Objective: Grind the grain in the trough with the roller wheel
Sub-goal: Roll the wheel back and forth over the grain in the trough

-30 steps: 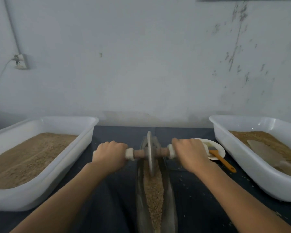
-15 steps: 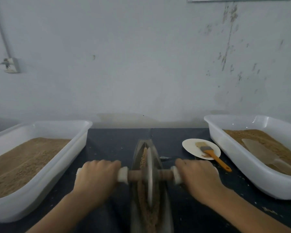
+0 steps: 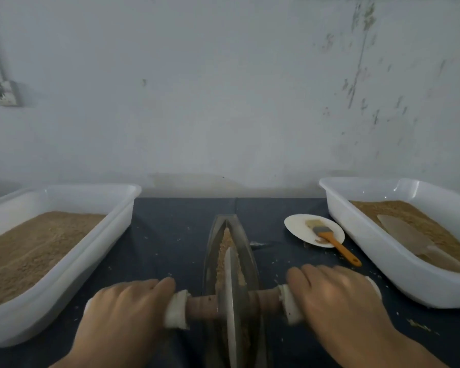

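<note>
In the trough [image 3: 212, 251] at the worktop's [image 3: 170, 235] middle, the roller wheel [image 3: 231, 301] was stood upright among the grain [image 3: 225, 241], its axle ends gripped by the curled fingers of the left hand [image 3: 122, 312] and right hand [image 3: 337, 301].

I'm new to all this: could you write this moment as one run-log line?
step: grinding | left hand and right hand: each grips roller wheel handle | wheel: upright in trough | grain: visible ahead
</note>
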Demonstrator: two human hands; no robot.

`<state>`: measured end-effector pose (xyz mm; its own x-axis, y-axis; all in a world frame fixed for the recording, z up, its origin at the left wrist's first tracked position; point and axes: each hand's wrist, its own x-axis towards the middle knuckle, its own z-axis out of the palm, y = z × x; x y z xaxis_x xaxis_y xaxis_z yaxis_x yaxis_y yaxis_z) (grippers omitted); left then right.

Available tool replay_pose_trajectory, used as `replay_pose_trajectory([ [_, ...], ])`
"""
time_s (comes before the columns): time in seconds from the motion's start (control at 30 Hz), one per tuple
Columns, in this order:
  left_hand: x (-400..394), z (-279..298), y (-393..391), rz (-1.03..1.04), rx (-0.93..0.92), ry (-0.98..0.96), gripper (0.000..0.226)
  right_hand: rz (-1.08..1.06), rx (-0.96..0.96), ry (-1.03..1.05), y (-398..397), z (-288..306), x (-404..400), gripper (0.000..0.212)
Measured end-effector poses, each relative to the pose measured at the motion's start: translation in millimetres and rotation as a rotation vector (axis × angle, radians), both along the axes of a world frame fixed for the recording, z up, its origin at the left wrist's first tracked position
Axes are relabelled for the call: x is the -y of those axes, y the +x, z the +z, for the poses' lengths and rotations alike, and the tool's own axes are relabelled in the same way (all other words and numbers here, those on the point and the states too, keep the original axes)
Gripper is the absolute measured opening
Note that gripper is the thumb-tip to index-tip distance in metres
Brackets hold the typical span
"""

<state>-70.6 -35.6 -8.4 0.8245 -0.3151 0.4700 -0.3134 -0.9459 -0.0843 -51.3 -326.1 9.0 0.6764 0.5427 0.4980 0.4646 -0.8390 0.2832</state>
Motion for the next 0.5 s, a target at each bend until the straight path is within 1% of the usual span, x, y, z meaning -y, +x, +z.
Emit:
replay_pose_trajectory([
  [0.03,0.3,0.4,-0.9,0.042,-0.052,0.000,0.040,-0.026,-0.045,-0.017,-0.3,0.5,-1.0,0.028],
  [0.1,-0.6,0.2,11.8,0.101,-0.085,0.084,0.029,-0.125,-0.246,-0.092,11.6,0.4,-5.5,0.035],
  [0.13,-1.5,-2.0,24.1,0.136,-0.083,0.121,0.026,-0.154,-0.257,-0.119,25.1,-3.8,-5.4,0.035],
  [0.2,0.9,-1.9,57.4,0.171,-0.072,0.139,0.025,-0.195,-0.231,-0.086,57.2,-9.0,-7.3,0.033],
  [0.27,4.0,3.3,94.2,0.224,-0.016,0.152,0.020,-0.229,-0.175,-0.049,88.2,-11.1,-12.5,0.031],
  [0.33,6.6,11.5,121.0,0.255,-0.005,0.157,0.016,-0.256,-0.121,-0.031,108.7,-11.3,-18.5,0.027],
  [0.4,7.2,13.6,128.4,0.257,-0.006,0.153,0.015,-0.255,-0.102,-0.012,112.8,-9.9,-21.0,0.027],
  [0.5,4.5,5.3,97.9,0.233,-0.010,0.089,0.021,-0.199,-0.150,-0.021,85.1,-6.8,-14.6,0.033],
])
